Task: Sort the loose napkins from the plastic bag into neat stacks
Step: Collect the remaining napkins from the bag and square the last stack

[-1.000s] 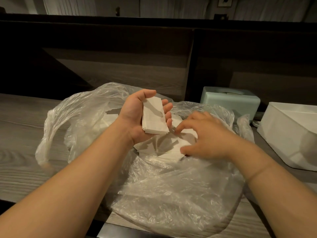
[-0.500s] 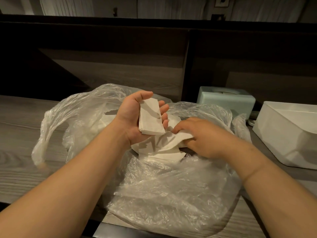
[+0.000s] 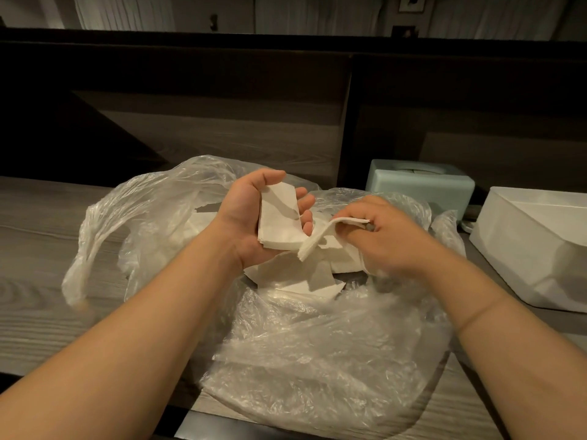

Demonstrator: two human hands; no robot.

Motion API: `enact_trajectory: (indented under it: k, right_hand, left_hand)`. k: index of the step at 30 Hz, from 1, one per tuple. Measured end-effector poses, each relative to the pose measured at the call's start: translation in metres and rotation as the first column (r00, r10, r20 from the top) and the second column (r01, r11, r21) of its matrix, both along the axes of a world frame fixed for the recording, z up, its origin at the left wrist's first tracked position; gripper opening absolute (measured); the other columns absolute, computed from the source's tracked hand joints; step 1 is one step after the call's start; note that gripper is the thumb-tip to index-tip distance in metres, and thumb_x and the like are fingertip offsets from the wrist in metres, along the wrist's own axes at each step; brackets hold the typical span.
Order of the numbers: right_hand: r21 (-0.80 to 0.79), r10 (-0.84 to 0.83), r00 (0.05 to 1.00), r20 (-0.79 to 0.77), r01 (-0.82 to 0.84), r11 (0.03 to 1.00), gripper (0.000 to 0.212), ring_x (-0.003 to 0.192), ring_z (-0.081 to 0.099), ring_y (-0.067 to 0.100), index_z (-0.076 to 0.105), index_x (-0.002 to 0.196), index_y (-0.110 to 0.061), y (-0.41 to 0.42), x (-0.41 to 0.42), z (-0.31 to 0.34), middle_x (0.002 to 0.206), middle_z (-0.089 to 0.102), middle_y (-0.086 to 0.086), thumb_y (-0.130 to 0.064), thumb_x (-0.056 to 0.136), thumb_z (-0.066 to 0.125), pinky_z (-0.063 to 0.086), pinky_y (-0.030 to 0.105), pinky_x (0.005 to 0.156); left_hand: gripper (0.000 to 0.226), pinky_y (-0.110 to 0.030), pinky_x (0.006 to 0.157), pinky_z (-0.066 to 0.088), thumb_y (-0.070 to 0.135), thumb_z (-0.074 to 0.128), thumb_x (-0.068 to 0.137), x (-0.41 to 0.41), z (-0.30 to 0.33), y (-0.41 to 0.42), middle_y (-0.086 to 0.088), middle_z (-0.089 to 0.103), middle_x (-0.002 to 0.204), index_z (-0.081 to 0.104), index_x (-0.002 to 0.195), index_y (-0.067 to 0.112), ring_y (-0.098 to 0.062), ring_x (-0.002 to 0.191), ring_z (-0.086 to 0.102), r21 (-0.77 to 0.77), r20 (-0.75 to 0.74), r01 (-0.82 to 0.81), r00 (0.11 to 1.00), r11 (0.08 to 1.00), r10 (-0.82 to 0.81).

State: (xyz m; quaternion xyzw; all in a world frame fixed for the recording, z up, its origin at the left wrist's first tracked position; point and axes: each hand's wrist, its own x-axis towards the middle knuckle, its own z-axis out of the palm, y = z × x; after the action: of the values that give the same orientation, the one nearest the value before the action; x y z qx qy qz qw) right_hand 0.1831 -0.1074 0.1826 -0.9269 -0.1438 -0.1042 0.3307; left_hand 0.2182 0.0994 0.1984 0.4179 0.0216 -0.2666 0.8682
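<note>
No readable text, label, brand, number or sign on anything in view

Napkins (image 3: 305, 277) in bag (image 3: 317, 344) on table (image 3: 35, 249), boxes (image 3: 419, 185) right

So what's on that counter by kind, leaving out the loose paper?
Clear plastic bag: 1
Pale green tissue box: 1
White plastic bin: 1
Hand-held napkin bunches: 2, a white folded stack in the left hand, a napkin pinched by the right hand
Total: 5
</note>
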Motion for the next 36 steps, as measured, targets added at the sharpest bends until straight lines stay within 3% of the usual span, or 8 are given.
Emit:
enact_trajectory:
  k: [4,8,14,17,21,24,30,36]
  right_hand:
    - [0.075,-0.014,0.999,0.035,0.011,0.997,0.013,0.087,0.059,0.011,0.069,0.094,-0.027,0.002,-0.004,0.004,0.098,0.064,-0.006,-0.028,0.102,0.058,0.047,0.029,0.075]
    - [0.326,-0.053,0.997,0.064,0.029,0.945,0.009,0.086,0.064,0.009,0.067,0.099,-0.033,0.001,-0.008,0.006,0.092,0.07,-0.009,-0.025,0.1,0.062,0.052,0.025,0.075]
    - [0.556,0.17,0.98,-0.103,-0.085,0.827,0.017,0.079,0.07,0.006,0.074,0.098,-0.025,0.004,-0.018,0.018,0.088,0.075,-0.01,-0.015,0.1,0.06,0.053,0.02,0.066]
    - [0.507,0.264,0.953,-0.149,-0.156,0.848,0.023,0.086,0.071,0.001,0.074,0.104,-0.031,0.007,-0.023,0.02,0.095,0.076,-0.016,-0.012,0.095,0.066,0.055,0.015,0.069]
    - [0.243,0.173,0.981,-0.084,-0.149,0.959,0.02,0.094,0.067,-0.001,0.074,0.101,-0.036,0.012,-0.026,0.022,0.098,0.073,-0.019,-0.018,0.097,0.066,0.055,0.014,0.077]
    - [0.17,0.088,0.995,-0.054,-0.078,0.982,0.013,0.087,0.066,0.003,0.068,0.099,-0.037,0.015,-0.026,0.022,0.094,0.07,-0.016,-0.027,0.093,0.072,0.055,0.021,0.075]
    - [0.251,0.05,0.998,-0.03,-0.041,0.967,0.009,0.083,0.069,0.001,0.069,0.1,-0.032,0.02,-0.024,0.019,0.091,0.073,-0.013,-0.025,0.095,0.07,0.055,0.017,0.067]
    - [0.519,0.004,0.995,-0.1,0.049,0.854,0.008,0.072,0.071,0.005,0.071,0.102,-0.024,0.023,-0.022,0.014,0.089,0.076,-0.005,-0.02,0.096,0.069,0.051,0.015,0.056]
  left_hand:
    - [0.061,-0.034,0.077,0.051,0.031,0.064,0.081,0.001,0.0,0.002,-0.013,0.069,0.107,0.06,0.136,0.006,-0.023,0.084,0.061,0.001,0.009,0.012,1.0,1.0,-0.012]
    - [0.061,-0.032,0.101,0.047,0.026,0.068,0.076,-0.001,0.002,0.002,-0.016,0.07,0.104,0.062,0.132,0.002,-0.025,0.098,0.061,-0.01,0.012,-0.009,1.0,1.0,0.009]
    - [0.053,-0.035,0.081,0.05,0.023,0.063,0.084,0.0,0.002,0.002,-0.014,0.069,0.106,0.06,0.133,0.004,-0.024,0.087,0.06,0.062,0.055,0.006,0.998,0.998,-0.01]
    - [0.046,-0.04,0.093,0.05,0.027,0.06,0.09,-0.002,0.002,0.001,-0.013,0.068,0.106,0.063,0.131,0.006,-0.027,0.097,0.062,0.157,0.094,0.056,0.993,0.986,-0.072]
    - [0.031,-0.036,0.076,0.052,0.035,0.056,0.096,-0.01,0.001,-0.005,-0.008,0.071,0.085,0.075,0.093,0.011,-0.022,0.072,0.068,0.413,0.163,0.14,0.961,0.9,-0.224]
    - [0.034,-0.038,0.075,0.052,0.039,0.053,0.1,-0.013,-0.001,-0.009,-0.007,0.072,0.085,0.074,0.093,0.013,-0.022,0.074,0.069,0.48,0.187,0.179,0.936,0.859,-0.3]
    - [0.057,-0.041,0.079,0.06,0.059,0.046,0.1,-0.013,-0.006,-0.011,-0.015,0.072,0.103,0.075,0.107,0.01,-0.031,0.087,0.07,0.409,0.154,0.312,0.902,0.857,-0.403]
    - [0.093,-0.05,0.09,0.054,0.087,0.039,0.085,-0.009,-0.009,-0.008,-0.021,0.067,0.11,0.066,0.128,0.01,-0.037,0.094,0.063,0.296,0.195,0.405,0.861,0.865,-0.47]
